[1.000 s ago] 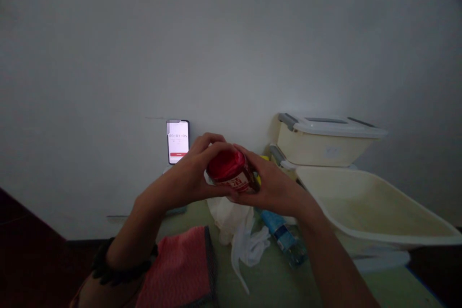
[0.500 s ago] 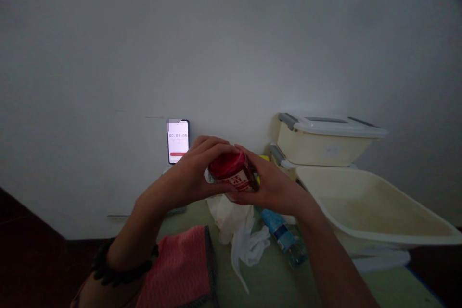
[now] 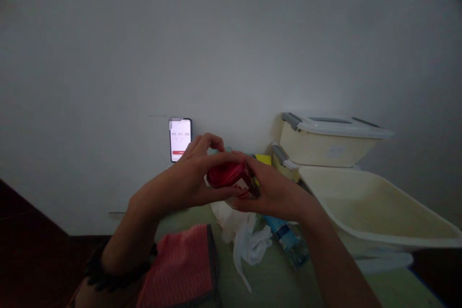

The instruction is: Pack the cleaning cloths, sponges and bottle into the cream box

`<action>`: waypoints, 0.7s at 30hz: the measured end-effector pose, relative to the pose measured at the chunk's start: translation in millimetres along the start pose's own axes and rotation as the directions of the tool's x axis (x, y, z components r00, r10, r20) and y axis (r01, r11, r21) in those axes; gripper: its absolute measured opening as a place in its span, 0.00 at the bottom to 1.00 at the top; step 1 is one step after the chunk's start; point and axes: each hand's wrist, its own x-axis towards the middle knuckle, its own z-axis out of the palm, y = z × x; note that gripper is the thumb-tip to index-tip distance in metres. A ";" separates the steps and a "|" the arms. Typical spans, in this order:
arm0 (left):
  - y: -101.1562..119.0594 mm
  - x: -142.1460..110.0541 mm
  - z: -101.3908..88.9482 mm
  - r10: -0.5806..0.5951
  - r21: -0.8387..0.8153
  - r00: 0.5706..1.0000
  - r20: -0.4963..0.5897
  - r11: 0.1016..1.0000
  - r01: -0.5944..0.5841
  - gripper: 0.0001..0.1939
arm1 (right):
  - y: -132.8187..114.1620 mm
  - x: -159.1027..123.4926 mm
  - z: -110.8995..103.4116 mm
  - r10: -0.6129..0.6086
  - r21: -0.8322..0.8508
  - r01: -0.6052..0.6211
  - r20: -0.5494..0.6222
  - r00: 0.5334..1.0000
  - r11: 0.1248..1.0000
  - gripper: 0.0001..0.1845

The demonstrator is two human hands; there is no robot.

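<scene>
Red container [image 3: 226,176] between left hand [image 3: 193,173] and right hand [image 3: 276,187]

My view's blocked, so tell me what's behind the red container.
Behind the red container, a yellow thing shows above the right hand, and a greenish sliver past the left hand; the wall stands farther back. Hands and container cover the rest.

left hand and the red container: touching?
Touching. The head view shows the left hand clasping the red container, thumb across its near side, a finger along its far rim.
</scene>
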 end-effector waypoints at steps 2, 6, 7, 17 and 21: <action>0.9 0.8 -2.1 -0.010 -0.060 1.000 0.017 0.998 0.011 0.18 | 1.1 -0.5 1.7 0.005 -0.037 -0.006 -0.022 1.000 0.999 0.39; 0.0 2.7 -2.8 -0.052 -0.157 0.998 0.035 0.986 0.057 0.15 | 3.9 0.6 6.8 0.005 -0.142 -0.019 -0.103 0.995 0.990 0.42; -0.4 3.0 -2.0 -0.060 -0.161 0.998 0.026 0.985 0.063 0.15 | 4.3 1.6 8.0 0.007 -0.165 -0.028 -0.128 0.992 0.986 0.42; -0.1 4.0 2.2 -0.134 -0.064 0.991 0.011 0.989 0.135 0.16 | 17.9 18.6 37.9 0.043 -0.068 -0.072 -0.356 0.934 0.995 0.38; -8.7 4.0 7.3 -0.190 -0.042 0.952 0.242 0.978 0.206 0.15 | 30.5 18.0 57.1 0.162 0.072 -0.153 -0.153 0.975 0.986 0.36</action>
